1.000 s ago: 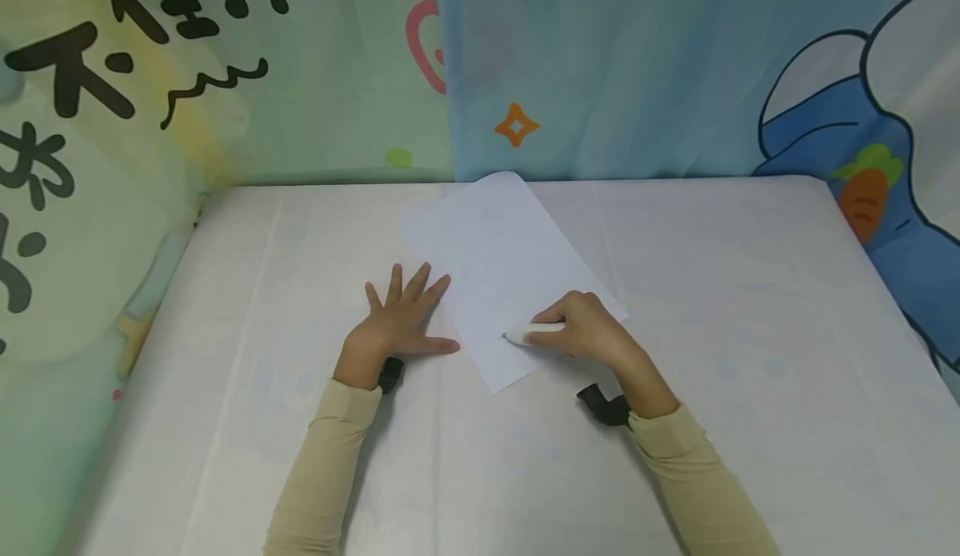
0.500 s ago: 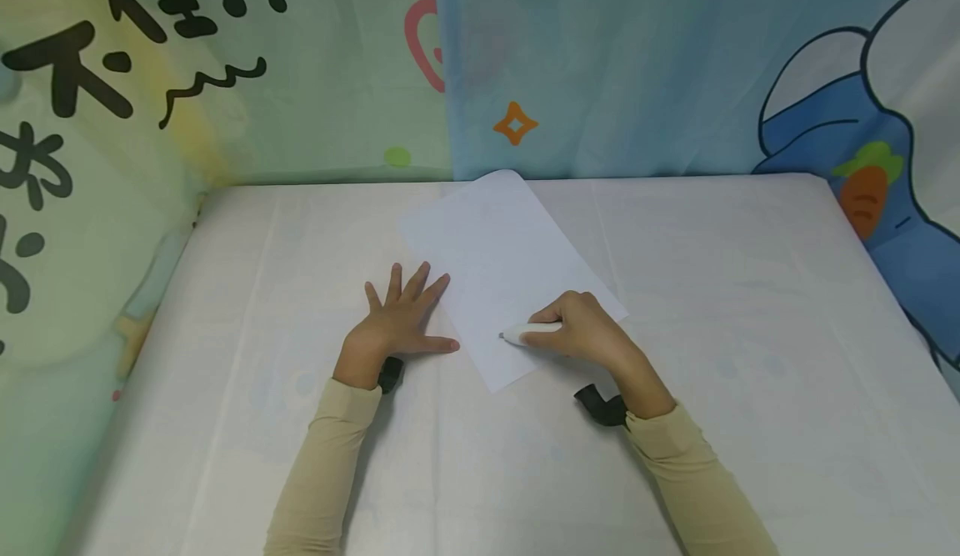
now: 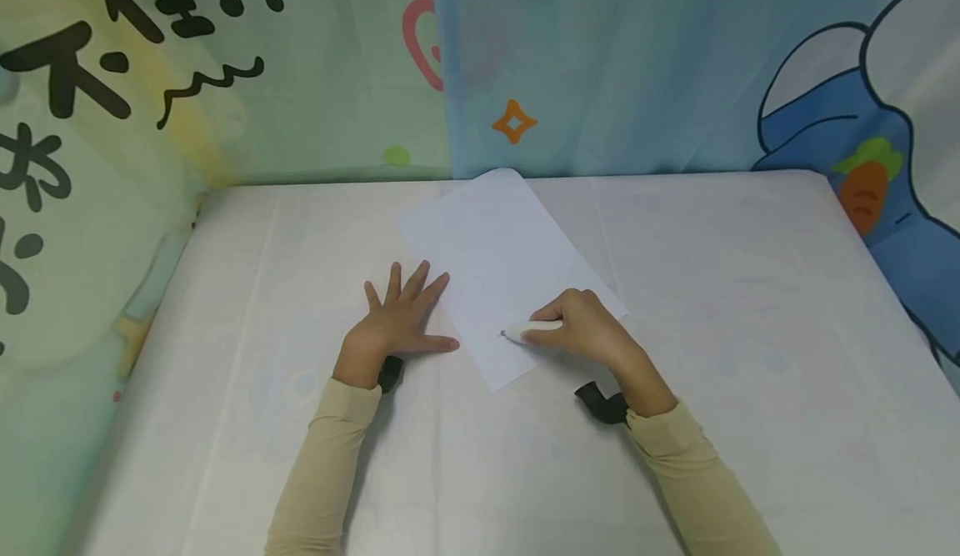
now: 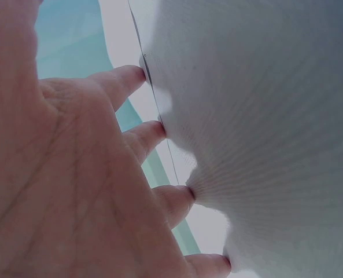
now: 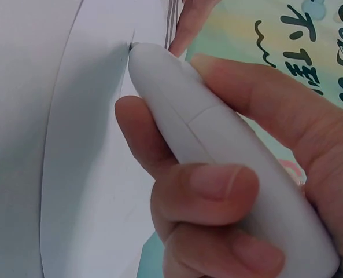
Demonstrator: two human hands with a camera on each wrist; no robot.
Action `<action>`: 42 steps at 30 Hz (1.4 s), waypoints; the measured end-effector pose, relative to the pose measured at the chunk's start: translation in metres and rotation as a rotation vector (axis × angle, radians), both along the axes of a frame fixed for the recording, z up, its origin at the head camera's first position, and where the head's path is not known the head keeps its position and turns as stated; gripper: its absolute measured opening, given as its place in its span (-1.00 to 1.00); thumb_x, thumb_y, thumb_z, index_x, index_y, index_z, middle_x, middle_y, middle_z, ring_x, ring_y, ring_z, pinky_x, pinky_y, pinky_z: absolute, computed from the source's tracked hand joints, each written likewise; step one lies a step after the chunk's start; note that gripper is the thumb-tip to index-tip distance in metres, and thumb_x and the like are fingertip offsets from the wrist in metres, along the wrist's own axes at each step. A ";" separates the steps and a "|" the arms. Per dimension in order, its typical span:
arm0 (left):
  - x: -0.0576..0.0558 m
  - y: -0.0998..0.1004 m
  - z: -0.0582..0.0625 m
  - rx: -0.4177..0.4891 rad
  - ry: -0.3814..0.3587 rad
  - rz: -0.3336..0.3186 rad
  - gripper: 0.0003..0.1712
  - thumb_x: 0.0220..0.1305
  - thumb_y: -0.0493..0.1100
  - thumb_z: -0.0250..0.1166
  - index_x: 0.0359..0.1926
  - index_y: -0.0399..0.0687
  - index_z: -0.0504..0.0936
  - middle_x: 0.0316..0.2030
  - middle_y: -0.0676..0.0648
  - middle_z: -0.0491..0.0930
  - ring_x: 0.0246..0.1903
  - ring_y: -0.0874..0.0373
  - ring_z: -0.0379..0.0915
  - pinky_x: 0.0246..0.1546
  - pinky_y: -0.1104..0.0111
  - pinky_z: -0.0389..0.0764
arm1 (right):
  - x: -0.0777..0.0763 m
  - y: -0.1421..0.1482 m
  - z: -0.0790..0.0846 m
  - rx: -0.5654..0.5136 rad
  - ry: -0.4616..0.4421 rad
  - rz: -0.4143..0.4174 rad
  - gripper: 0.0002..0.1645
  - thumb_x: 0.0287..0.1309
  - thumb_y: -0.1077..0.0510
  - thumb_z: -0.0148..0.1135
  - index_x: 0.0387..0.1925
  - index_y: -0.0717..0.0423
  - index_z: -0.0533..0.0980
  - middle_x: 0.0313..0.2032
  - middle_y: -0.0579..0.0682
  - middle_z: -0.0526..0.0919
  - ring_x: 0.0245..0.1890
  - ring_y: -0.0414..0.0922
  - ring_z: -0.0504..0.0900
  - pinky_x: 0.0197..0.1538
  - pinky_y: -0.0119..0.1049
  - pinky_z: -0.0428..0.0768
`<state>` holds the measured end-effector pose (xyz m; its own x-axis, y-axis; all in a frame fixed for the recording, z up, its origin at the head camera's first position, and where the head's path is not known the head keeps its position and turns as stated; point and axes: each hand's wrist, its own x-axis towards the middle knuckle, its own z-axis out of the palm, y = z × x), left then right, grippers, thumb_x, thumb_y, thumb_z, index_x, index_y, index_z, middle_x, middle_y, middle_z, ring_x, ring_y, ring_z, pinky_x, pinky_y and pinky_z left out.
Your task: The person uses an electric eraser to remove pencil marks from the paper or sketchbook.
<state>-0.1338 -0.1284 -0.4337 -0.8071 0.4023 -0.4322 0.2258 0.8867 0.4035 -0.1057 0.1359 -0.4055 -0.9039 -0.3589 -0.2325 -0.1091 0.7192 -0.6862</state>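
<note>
The white paper (image 3: 495,256) lies between the hands and stretches beyond them, the left hand (image 3: 396,324) spread wide at its edge, the right hand (image 3: 588,331) gripping a white pen (image 5: 200,127) whose tip, pointing leftward, meets the paper.

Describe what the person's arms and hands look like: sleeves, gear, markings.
Left sleeve and right sleeve: plain beige, long, ending near the wrists. Left hand and right hand: ungloved. Black piece at the right wrist, curved; black piece at the left wrist, partly hidden. No cables or markings visible.
</note>
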 end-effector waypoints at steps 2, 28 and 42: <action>0.000 0.000 0.000 0.000 0.001 -0.001 0.15 0.16 0.29 0.32 0.56 0.11 -0.13 0.55 -0.13 -0.39 0.45 -0.27 -0.73 0.26 -0.36 -0.53 | 0.000 -0.001 0.000 -0.004 -0.005 0.009 -0.69 0.06 0.21 0.42 -0.19 0.37 0.68 -0.15 0.26 0.71 -0.38 -0.15 0.49 -0.43 -0.38 0.36; -0.001 0.001 -0.001 -0.008 -0.008 0.004 0.15 0.15 0.30 0.32 0.56 0.11 -0.13 0.55 -0.13 -0.38 0.46 -0.27 -0.71 0.26 -0.36 -0.53 | 0.002 -0.001 0.001 -0.005 0.007 0.001 -0.69 0.07 0.22 0.41 -0.19 0.39 0.68 -0.16 0.26 0.72 -0.51 -0.18 0.36 -0.49 -0.39 0.26; 0.001 0.001 0.002 0.005 0.001 0.005 0.16 0.14 0.28 0.34 0.56 0.09 -0.11 0.55 -0.15 -0.37 0.46 -0.28 -0.71 0.26 -0.37 -0.52 | 0.002 -0.001 0.001 -0.003 -0.002 0.013 -0.69 0.06 0.21 0.42 -0.19 0.37 0.68 -0.15 0.26 0.71 -0.37 -0.14 0.51 -0.40 -0.37 0.38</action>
